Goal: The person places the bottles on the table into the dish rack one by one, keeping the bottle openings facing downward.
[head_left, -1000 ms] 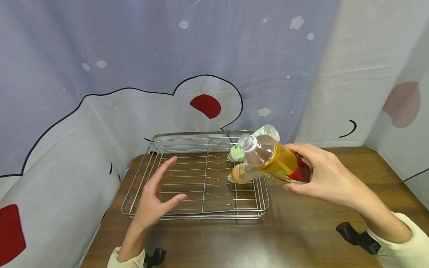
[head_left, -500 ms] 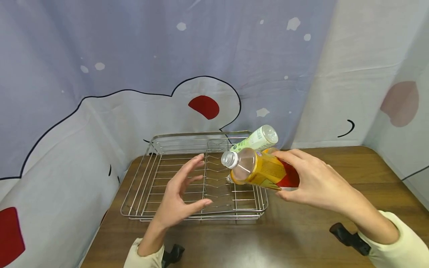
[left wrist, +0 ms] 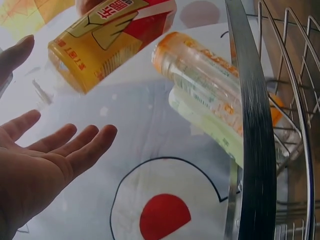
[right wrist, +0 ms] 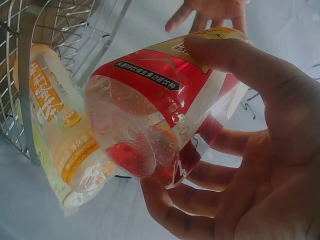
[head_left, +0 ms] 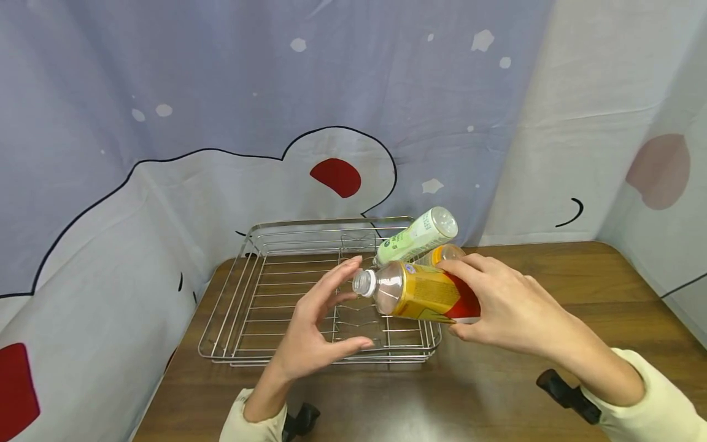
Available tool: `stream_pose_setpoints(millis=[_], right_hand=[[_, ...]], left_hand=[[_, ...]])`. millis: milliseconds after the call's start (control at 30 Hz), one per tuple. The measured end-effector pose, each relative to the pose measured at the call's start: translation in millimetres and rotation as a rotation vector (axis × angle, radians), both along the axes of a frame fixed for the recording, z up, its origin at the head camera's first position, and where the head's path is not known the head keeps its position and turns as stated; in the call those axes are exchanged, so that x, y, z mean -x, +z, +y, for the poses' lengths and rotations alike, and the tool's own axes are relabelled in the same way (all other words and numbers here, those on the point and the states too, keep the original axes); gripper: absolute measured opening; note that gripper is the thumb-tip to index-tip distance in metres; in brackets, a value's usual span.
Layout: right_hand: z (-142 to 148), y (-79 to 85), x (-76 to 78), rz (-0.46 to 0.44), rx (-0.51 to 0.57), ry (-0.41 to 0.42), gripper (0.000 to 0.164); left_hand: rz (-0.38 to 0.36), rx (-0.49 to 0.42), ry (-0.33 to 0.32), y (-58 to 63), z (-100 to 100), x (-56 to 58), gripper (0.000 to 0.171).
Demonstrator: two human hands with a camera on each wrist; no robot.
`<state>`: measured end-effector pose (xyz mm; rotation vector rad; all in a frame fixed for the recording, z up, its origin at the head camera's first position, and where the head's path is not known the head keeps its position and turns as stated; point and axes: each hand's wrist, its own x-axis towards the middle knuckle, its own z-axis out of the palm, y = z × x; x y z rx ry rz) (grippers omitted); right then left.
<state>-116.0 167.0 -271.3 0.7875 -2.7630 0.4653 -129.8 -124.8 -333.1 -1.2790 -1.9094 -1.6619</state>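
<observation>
My right hand (head_left: 497, 301) grips the base end of an uncapped plastic bottle (head_left: 425, 293) with a yellow and red label. It lies tilted over the right part of the wire rack (head_left: 287, 353), its open neck pointing left. My left hand (head_left: 317, 325) is spread around the air just beside that neck, fingers and thumb apart, holding nothing. Behind the yellow bottle, a green-labelled bottle (head_left: 420, 235) leans in the rack, neck down. Next to it leans a clear bottle with an orange label (right wrist: 60, 120), mostly covered by the held bottle in the head view.
The metal rack stands on a brown wooden table (head_left: 475, 393), with V-shaped wire dividers (head_left: 356, 316) along its right part. A printed curtain (head_left: 265, 86) hangs behind and at the sides. Black wrist straps (head_left: 569, 396) sit at both sleeves.
The right hand has brought the yellow bottle left and down, its neck turning more level. My left hand has moved right toward the neck. The leaning bottles stay in place.
</observation>
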Motion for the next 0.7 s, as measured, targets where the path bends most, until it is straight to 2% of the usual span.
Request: stream_pose_setpoints(millis=[333, 467, 700], right_hand=[[-6.3, -3.6, -1.3, 0.008, -0.029, 0.016, 0.07], [-8.5, -4.9, -2.5, 0.007, -0.047, 0.02, 0.071], [-11.4, -6.7, -4.7, 0.018, -0.082, 0.028, 0.072]], left_hand=[[0.025, 0.027, 0.009, 1.8, 10.6, -2.5, 0.092], [0.064, 0.035, 0.021, 1.6, 14.2, -1.9, 0.087], [0.134, 0.046, 0.062, 0.1, 17.1, -0.4, 0.068]])
